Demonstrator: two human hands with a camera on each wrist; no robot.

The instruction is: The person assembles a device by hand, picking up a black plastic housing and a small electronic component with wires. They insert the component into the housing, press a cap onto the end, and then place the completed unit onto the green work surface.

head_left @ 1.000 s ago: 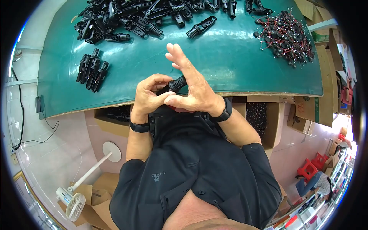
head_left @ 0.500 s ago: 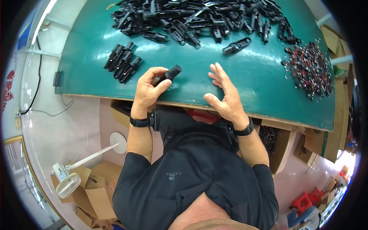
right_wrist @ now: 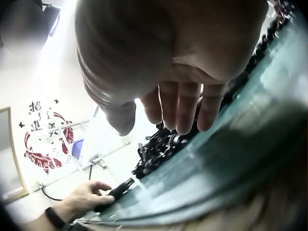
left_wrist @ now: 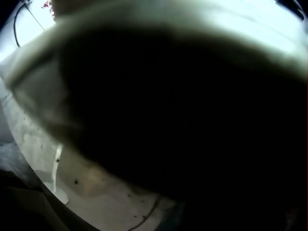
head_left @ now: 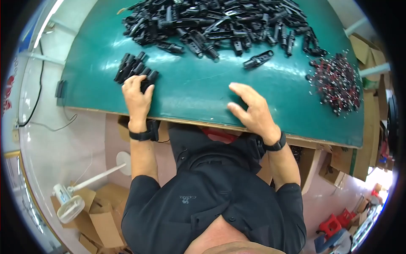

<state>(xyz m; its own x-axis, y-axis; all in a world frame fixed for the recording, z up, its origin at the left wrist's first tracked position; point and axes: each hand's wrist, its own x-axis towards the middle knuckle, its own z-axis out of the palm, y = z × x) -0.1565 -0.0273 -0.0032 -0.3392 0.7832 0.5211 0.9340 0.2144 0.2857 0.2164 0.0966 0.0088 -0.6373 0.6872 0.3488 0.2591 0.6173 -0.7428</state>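
Observation:
In the head view, my left hand (head_left: 137, 97) is at the near side of a small group of black spring-ended parts (head_left: 127, 67). Between its thumb and fingers it grips a black cylindrical part (head_left: 149, 81), partly hidden by the hand. The right wrist view also shows that black part (right_wrist: 120, 189), pointing away from the left hand's thumb. My right hand (head_left: 253, 110) hovers near the table's front edge with its fingers extended and nothing in them. Darkness fills most of the left wrist view, hiding the left hand's work there.
A large heap of black spring-ended parts (head_left: 203, 25) covers the back of the green table (head_left: 190, 93). One such part (head_left: 258, 59) lies apart in front of it. To the right is a pile of small black discs with red wires (head_left: 336, 84).
The hands were together at the part, then separated. My left hand has carried the part left to the small group; my right hand has drawn away to the right.

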